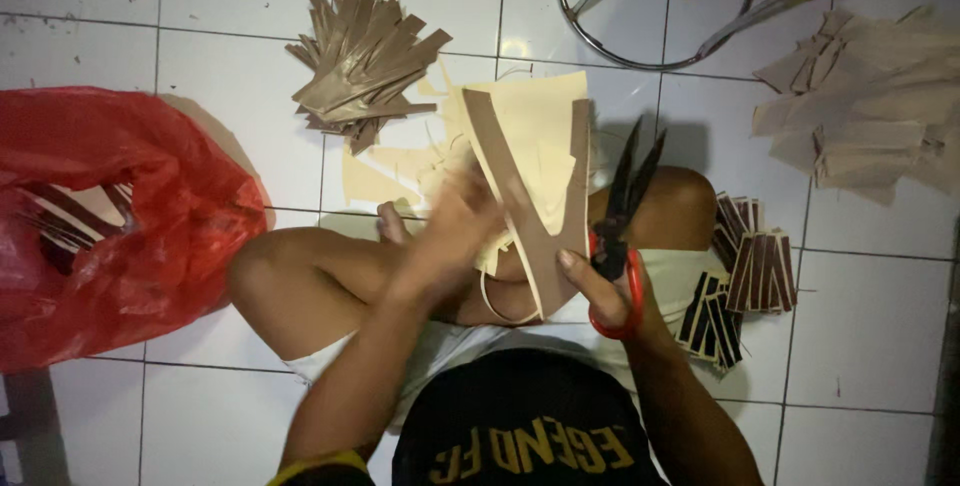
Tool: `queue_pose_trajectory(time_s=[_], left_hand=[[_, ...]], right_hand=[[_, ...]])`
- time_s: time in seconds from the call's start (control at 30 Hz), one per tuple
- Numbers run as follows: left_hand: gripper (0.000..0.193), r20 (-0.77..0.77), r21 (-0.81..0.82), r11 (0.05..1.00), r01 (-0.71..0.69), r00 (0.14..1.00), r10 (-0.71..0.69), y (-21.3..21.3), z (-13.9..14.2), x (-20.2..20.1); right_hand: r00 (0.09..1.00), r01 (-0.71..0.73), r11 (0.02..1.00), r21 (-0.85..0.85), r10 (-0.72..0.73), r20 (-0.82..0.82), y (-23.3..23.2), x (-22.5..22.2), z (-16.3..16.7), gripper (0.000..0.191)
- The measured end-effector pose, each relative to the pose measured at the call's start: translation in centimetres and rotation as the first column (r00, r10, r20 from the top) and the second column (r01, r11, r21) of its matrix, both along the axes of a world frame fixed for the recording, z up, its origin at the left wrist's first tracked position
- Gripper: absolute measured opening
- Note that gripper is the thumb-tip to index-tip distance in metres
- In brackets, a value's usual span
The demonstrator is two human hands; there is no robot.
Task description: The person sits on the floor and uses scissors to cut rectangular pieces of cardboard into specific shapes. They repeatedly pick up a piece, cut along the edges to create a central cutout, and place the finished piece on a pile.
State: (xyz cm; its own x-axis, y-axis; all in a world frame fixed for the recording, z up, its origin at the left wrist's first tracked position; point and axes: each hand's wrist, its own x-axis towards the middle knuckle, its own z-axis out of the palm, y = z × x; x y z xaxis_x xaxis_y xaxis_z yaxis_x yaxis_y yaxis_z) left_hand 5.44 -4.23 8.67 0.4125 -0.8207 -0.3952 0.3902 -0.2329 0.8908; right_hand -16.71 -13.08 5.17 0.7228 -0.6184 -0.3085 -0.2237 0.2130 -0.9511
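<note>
Sheet material, a pale cream flat piece with a wide brown V-shaped band (527, 181), is held upright above the lap of the seated person, roughly at the middle of the view. The left hand (452, 231) is blurred by motion against the near face of the sheet; contact with the sheet is apparent, but how far the fingers are closed cannot be told. The right hand (610, 291) is closed through the red loop handles of a pair of black-bladed scissors (625, 208), while its thumb is pressed to the lower edge of the sheet, probably to steady it. The blades are parted and pointed up and away, just beside the right edge of the sheet, apparently so that the cutting edge stays close to the work.

A fan-shaped pile of brown cut strips (362, 66) lies on the white tiled floor (870, 326) beyond the knees. Small stacks of dark striped pieces (745, 276) rest beside the right knee. A crumpled red plastic bag (120, 216) sits to the left, and a heap of pale tan cut-outs (870, 106) lies at the far right.
</note>
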Motion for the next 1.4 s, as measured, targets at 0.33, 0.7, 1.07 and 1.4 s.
queue_pose_trajectory(time_s=[0.33, 0.7, 1.07, 1.4], left_hand=[[0.032, 0.309, 0.154, 0.837, 0.525, 0.779, -0.545, 4.4, -1.0, -2.7], [0.044, 0.301, 0.195, 0.935, 0.297, 0.889, -0.345, 5.7, -3.2, -2.1], [0.045, 0.320, 0.280, 0.816, 0.505, 0.753, -0.575, 6.9, -4.1, -2.3], [0.064, -0.320, -0.052, 0.922, -0.385, 0.881, 0.349, 6.0, -5.2, -0.6]], right_hand=[[0.959, 0.079, 0.979, -0.188, -0.126, -0.255, -1.6, 3.7, 1.3, 0.046], [0.989, 0.105, 0.890, -0.444, -0.141, -0.050, -2.4, 3.1, -1.6, 0.050], [0.933, -0.290, 0.896, -0.337, 0.186, -0.307, -1.1, 3.1, -2.9, 0.060], [0.898, -0.061, 0.821, -0.567, -0.203, -0.390, -3.7, 0.3, -5.5, 0.042]])
